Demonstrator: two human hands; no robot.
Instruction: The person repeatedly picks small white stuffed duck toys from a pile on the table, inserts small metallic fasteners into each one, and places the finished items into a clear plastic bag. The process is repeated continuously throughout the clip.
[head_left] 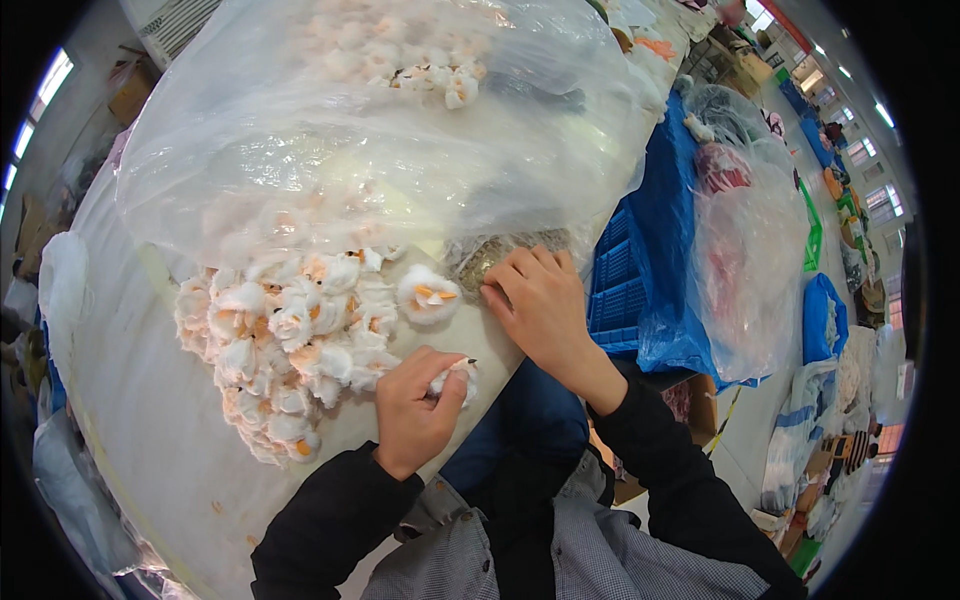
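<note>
My left hand (418, 408) is closed around a small white fluffy plush piece (458, 378), close to the table's near edge. A small dark tip stands out at the top of that piece. The fingers of my right hand (540, 305) are curled together at a clear plastic bag (490, 258) of small brownish bits; whatever they pinch is hidden. Between my hands and a little farther off lies a single white plush piece (428, 295) with orange parts. A large pile of similar white and peach plush pieces (290, 335) spreads to the left of my left hand.
A big translucent plastic sheet (330, 150) covers the far part of the pale table (150, 400), with more plush pieces beneath it. At the right, a blue crate (615, 285) holds blue plastic and clear bagged goods (745, 250). A cardboard box (705, 410) stands below.
</note>
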